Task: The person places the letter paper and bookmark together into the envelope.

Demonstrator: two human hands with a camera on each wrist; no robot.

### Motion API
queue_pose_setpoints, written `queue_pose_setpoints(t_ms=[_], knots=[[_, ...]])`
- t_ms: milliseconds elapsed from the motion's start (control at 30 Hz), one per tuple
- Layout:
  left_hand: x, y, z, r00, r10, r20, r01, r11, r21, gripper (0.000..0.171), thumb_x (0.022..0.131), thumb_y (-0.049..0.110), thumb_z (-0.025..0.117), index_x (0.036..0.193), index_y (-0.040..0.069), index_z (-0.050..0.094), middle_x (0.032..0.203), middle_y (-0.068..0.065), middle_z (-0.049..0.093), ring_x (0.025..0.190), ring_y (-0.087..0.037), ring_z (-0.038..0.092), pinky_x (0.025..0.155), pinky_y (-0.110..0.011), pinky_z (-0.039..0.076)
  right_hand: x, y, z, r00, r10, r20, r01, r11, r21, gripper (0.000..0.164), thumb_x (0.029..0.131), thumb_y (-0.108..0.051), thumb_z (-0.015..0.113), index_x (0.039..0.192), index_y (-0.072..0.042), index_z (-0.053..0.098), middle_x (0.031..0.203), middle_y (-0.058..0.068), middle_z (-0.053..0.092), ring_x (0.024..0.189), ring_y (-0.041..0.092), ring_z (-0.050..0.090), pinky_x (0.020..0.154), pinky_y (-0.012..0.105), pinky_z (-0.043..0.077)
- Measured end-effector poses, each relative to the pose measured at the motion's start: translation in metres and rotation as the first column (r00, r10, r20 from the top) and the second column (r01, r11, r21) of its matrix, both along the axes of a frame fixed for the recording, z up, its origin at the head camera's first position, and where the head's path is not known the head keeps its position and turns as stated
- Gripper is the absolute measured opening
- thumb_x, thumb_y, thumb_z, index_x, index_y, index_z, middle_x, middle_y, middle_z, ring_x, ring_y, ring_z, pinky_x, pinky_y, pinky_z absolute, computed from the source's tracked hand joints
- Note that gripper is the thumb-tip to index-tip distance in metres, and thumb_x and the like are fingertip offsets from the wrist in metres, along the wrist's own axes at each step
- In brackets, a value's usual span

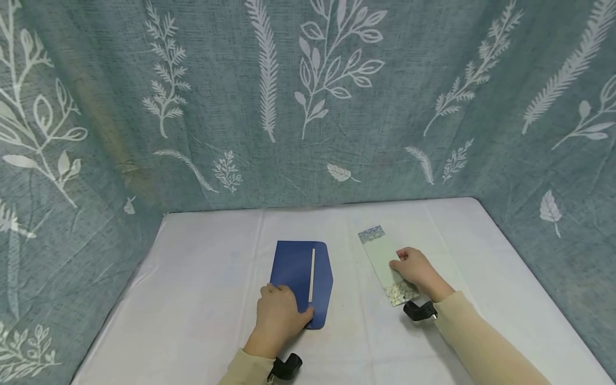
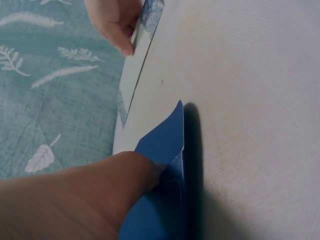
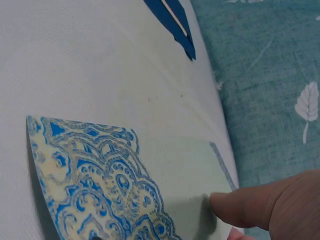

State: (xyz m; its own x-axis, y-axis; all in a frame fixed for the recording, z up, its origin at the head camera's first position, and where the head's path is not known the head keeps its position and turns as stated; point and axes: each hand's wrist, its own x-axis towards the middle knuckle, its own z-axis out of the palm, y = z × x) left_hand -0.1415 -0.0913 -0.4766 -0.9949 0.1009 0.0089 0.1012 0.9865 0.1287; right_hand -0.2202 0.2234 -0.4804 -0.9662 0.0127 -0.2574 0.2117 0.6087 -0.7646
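Worktop (image 1: 202,256) under white cloth, its far edge meeting a green leaf-print curtain (image 1: 289,176). Blue envelope (image 1: 291,267) lies about midway between the left and right edges, set well in from the far edge; a pale narrow strip (image 1: 312,275) runs lengthwise down its right side. Left hand (image 1: 281,315) grasps the envelope at its near end: thumb across the top face just by the strip's near tip, other fingers along the left border. Left wrist view: one side of the envelope stands a little off the cloth, shadow beneath. Pale green card (image 1: 380,259), patterned at both ends, sits right of the envelope and apart from it, nearer the right edge, slanted with its far end toward the far-left corner. Right hand (image 1: 417,270) pinches the card by its right long side, thumb on top. Right wrist view: its blue-and-cream end tilts clear of the cloth. Cream sleeves (image 1: 481,337) on both arms, a black camera (image 1: 420,311) at each wrist.
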Motion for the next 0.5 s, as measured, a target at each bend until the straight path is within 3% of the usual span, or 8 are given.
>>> queue_pose_setpoints(t_ms=[100,233,500], knots=[[0.000,0.000,0.000,1.000,-0.001,-0.019,0.001,1.000,0.003,0.094,0.075,0.060,0.069,0.114,-0.024,0.055,0.116,-0.045,0.051,0.106,-0.052,0.052,0.071,-0.048,0.053,-0.001,0.003,0.001,1.000,-0.006,-0.028,0.007,1.000,0.012,0.036,0.094,-0.011,0.053,0.122,0.013,0.052,0.112,0.022,0.057,0.095,0.029,0.053,0.078,0.039,0.046],[0.000,0.000,-0.001,1.000,0.003,-0.026,-0.003,1.000,0.012,0.094,0.075,0.060,0.069,0.114,-0.024,0.055,0.114,-0.044,0.053,0.103,-0.050,0.053,0.070,-0.048,0.053,0.000,0.006,0.004,0.999,-0.013,-0.040,0.013,1.000,0.004,0.035,0.095,-0.011,0.052,0.123,0.010,0.054,0.109,0.021,0.059,0.094,0.028,0.055,0.076,0.037,0.046],[0.001,0.002,-0.001,0.999,0.034,-0.008,-0.034,0.999,0.023,0.094,0.074,0.060,0.070,0.115,-0.023,0.055,0.113,-0.042,0.053,0.102,-0.049,0.053,0.072,-0.049,0.053,0.001,0.000,0.013,0.997,-0.075,-0.030,0.070,0.988,-0.136,0.039,0.097,-0.018,0.054,0.128,0.005,0.050,0.106,0.019,0.062,0.077,0.021,0.059,0.068,0.034,0.051]])
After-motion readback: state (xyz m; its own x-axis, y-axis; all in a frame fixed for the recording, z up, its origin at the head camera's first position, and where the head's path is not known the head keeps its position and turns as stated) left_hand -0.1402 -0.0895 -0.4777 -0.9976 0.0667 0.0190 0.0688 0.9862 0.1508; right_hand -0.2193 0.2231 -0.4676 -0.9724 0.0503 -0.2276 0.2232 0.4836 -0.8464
